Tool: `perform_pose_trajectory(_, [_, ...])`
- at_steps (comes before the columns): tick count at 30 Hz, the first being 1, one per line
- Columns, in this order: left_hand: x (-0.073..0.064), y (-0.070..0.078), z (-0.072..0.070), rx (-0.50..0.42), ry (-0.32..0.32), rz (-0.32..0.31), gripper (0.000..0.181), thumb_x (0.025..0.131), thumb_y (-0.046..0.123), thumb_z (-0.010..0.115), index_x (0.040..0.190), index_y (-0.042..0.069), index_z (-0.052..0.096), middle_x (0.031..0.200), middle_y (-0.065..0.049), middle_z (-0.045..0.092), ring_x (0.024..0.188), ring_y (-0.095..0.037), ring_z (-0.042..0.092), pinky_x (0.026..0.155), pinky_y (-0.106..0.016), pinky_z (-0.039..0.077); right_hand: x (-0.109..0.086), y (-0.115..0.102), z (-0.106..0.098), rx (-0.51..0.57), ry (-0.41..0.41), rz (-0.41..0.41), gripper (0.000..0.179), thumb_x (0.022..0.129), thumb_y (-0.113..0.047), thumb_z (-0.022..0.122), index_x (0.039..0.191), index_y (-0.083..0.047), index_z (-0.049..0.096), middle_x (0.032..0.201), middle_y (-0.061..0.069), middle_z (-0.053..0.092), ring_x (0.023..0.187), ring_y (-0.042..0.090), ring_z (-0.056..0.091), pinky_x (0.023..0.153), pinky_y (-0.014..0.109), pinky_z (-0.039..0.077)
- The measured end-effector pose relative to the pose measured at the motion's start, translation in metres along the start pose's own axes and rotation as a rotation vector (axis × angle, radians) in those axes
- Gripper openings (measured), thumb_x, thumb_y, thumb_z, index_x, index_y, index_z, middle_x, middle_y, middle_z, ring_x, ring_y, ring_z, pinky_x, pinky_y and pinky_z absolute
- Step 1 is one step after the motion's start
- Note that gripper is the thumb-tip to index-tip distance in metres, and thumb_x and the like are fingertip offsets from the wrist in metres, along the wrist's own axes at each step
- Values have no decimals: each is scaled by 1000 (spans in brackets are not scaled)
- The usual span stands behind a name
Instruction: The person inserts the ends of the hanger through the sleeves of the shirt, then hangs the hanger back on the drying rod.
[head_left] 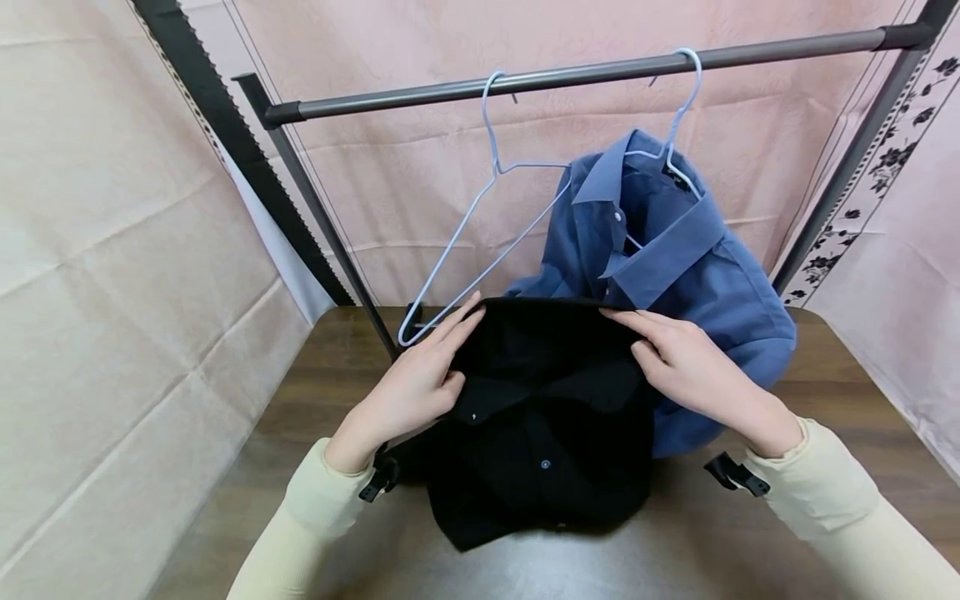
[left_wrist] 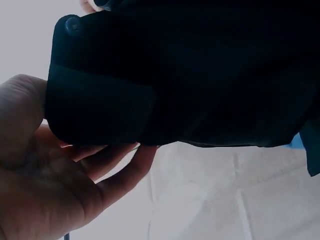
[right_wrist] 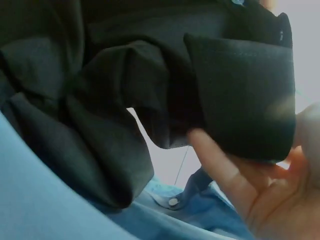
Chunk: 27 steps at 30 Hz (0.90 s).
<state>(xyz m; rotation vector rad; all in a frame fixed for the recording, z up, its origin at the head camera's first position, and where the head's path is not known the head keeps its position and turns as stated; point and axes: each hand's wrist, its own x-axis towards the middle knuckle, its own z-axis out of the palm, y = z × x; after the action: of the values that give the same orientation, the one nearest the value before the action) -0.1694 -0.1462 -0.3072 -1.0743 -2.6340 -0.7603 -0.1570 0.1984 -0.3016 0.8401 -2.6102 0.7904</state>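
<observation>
Both hands hold a black button-up shirt [head_left: 551, 425] up by its top edge, in front of the rack. My left hand [head_left: 412, 387] pinches its left side, forefinger stretched along the edge and thumb on the near face. On the opposite side, my right hand [head_left: 693, 367] grips it in a similar way. The left wrist view shows a rounded, buttoned flap [left_wrist: 95, 100] between thumb and fingers. A matching flap [right_wrist: 245, 95] lies in the right hand's grasp in the right wrist view. Below the hands, the shirt's lower part drapes loosely, folded over itself.
A bare light-blue hanger [head_left: 457, 229] hangs from the metal rail [head_left: 585, 77] behind the left hand. To its right, a blue shirt [head_left: 675, 258] hangs on another hanger [head_left: 693, 87], behind the black shirt. The wooden table [head_left: 247, 492] lies beneath; pale cloth [head_left: 112, 292] lines the sides.
</observation>
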Motion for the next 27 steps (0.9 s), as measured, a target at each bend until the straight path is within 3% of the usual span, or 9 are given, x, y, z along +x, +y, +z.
perform_pose_trajectory(4, [3,3,4,9,0,17,89,83,-12,54,162,14,22,168,11,9,87,-14,50,56,-25,40,0,-3,1,47,-17,-18,61,94,7,48,152,-13,46,115,5,62,73,10,53,70,29,45])
perform_pose_trajectory(6, [4,4,5,18,1,30,91,81,-13,55,162,13,22,168,10,8,94,-16,51,56,-25,40,1,-5,1,51,-25,-35,66,93,8,49,155,-14,41,115,6,60,71,10,49,68,25,42])
perform_pose_trajectory(9, [4,6,4,38,8,52,92,80,-11,57,162,13,21,168,11,6,87,-15,51,54,-24,39,2,-8,-1,37,-22,-65,71,91,9,52,156,-14,38,140,9,54,92,15,55,76,22,40])
perform_pose_trajectory(12, [2,7,3,50,22,63,93,80,-6,60,162,14,21,168,10,4,70,-14,45,53,-24,40,2,-9,-4,21,9,-105,73,87,11,54,155,-13,41,156,8,43,86,9,54,70,16,39])
perform_pose_trajectory(16, [0,9,3,50,42,73,89,84,0,64,162,15,22,168,9,3,63,-8,43,53,-22,42,2,-10,-11,24,47,-143,70,84,12,54,150,-10,50,160,2,37,66,4,42,50,17,34])
perform_pose_trajectory(19, [-2,10,4,57,53,81,84,89,7,68,161,14,24,168,8,4,58,-5,44,55,-21,44,1,-11,-14,31,63,-155,66,83,12,55,146,-9,54,159,1,40,83,6,49,50,17,34])
perform_pose_trajectory(21, [-4,11,3,74,60,83,80,92,15,70,160,14,27,168,7,6,71,-5,53,62,-24,48,0,-11,-16,44,69,-153,65,83,12,55,145,-9,55,158,0,41,95,9,49,53,18,35])
perform_pose_trajectory(23, [-5,13,3,89,67,83,76,95,24,70,159,15,30,168,6,9,94,-10,61,70,-30,52,-1,-10,-16,54,76,-152,65,83,12,56,145,-9,55,157,1,41,101,8,48,55,18,36])
perform_pose_trajectory(27, [-5,16,1,105,83,85,71,98,34,67,159,19,32,168,4,13,125,-20,53,80,-39,53,-2,-8,-16,66,75,-136,67,84,11,57,147,-10,53,158,2,41,98,8,48,55,19,38])
